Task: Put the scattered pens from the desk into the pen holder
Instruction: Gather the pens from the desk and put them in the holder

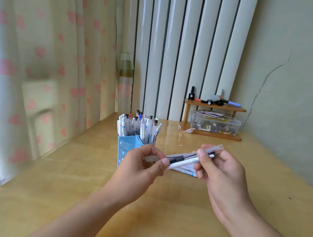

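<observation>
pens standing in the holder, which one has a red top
The pen at the back left of the pen holder; its neighbours' tops are black, blue or white.

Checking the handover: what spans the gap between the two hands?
In the head view, a bundle of pens bridges left hand and right hand; both grip it.

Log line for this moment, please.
phase: pens in hand | left hand: pinching pen bundle | right hand: gripping bundle | pen holder: nearly full, behind hands
</observation>
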